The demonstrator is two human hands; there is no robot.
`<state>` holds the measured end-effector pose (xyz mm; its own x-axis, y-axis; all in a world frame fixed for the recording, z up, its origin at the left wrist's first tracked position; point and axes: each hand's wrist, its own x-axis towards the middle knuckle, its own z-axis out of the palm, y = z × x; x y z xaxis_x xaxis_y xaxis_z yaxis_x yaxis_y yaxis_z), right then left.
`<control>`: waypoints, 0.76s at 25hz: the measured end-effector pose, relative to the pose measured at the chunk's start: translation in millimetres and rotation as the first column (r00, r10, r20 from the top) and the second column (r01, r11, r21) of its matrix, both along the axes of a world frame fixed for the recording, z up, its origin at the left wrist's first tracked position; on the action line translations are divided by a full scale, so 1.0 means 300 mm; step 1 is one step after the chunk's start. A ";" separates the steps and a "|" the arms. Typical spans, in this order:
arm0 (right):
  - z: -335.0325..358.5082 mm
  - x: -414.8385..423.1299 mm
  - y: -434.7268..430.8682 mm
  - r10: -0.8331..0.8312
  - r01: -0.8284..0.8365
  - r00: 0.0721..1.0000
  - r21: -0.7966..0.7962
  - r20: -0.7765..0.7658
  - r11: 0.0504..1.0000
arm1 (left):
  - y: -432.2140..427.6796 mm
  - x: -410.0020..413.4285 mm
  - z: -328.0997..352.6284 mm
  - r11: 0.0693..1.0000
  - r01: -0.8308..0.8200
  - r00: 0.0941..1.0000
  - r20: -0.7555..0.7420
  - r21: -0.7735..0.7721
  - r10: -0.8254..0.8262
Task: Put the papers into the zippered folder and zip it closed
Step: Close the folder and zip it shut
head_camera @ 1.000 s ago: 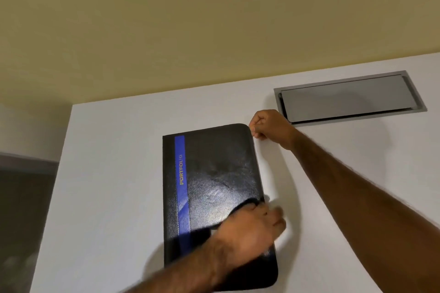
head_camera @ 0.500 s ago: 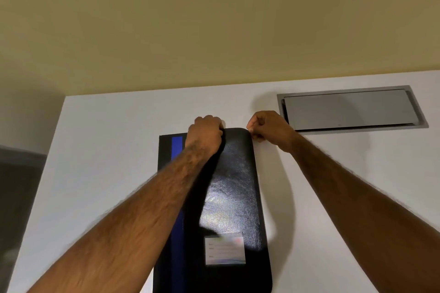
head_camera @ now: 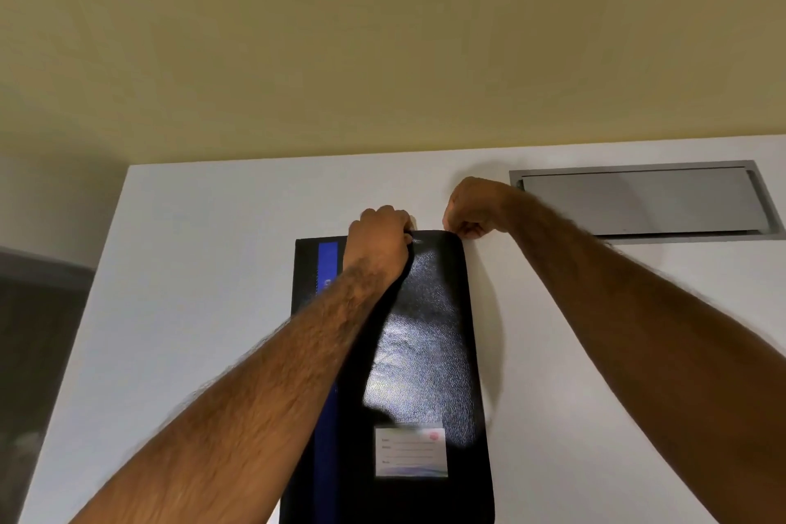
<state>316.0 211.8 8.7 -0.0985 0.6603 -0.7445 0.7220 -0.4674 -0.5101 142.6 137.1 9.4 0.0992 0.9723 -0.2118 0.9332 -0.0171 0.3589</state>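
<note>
A pale yellow wall (head_camera: 383,34) fills the upper half of the view. Below it lies a white worktop (head_camera: 212,268) with a grey metal hatch (head_camera: 638,200) set flush at the far right. A black folder (head_camera: 429,332) lies flat and closed at the centre of the worktop, with a blue stripe (head_camera: 327,264) along its left side. The left hand (head_camera: 378,240) grips the folder's far edge, fingers curled over it. The right hand (head_camera: 472,206) is at the far right corner, fingers pressed together, pinching the edge; the exact part pinched cannot be told. A white label (head_camera: 410,452) sits near the folder's near end.
</note>
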 end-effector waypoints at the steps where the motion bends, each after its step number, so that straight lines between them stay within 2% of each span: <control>1: 0.005 -0.013 0.007 0.010 -0.010 0.999 0.017 0.047 1.000 | 0.000 0.006 0.001 1.000 0.005 1.000 0.003 -0.004 -0.005; 5: 0.024 -0.083 0.018 -0.053 0.048 0.998 0.112 0.042 0.993 | 0.000 0.032 -0.003 0.999 0.030 0.999 -0.032 -0.012 -0.031; 7: 0.017 -0.120 0.012 -0.094 0.089 0.995 0.154 0.027 0.984 | 0.009 0.032 -0.010 0.999 -0.008 1.000 -0.003 -0.037 0.008; 11: 0.008 -0.164 -0.023 -0.002 -0.011 0.997 0.176 0.072 0.984 | 0.039 0.046 -0.013 0.984 -0.104 0.993 0.046 -0.142 0.112; 13: 0.006 -0.153 -0.042 -0.040 0.036 0.999 0.177 0.018 0.984 | 0.056 0.051 -0.018 0.972 -0.154 0.984 0.057 -0.180 0.167; 17: 0.021 -0.080 -0.106 -0.182 0.205 0.961 0.095 -0.210 0.974 | 0.082 0.055 -0.020 0.947 -0.241 0.963 0.067 -0.213 0.260; 19: 0.013 -0.057 -0.143 -0.210 0.237 0.950 0.098 -0.231 0.967 | 0.084 0.074 -0.012 0.942 -0.243 0.961 0.075 -0.233 0.267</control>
<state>298.8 169.1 12.5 -0.0878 0.7691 -0.6330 0.4721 -0.5275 -0.7063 164.6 162.4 5.9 -0.1132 0.8985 -0.4241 0.8530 0.3067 0.4222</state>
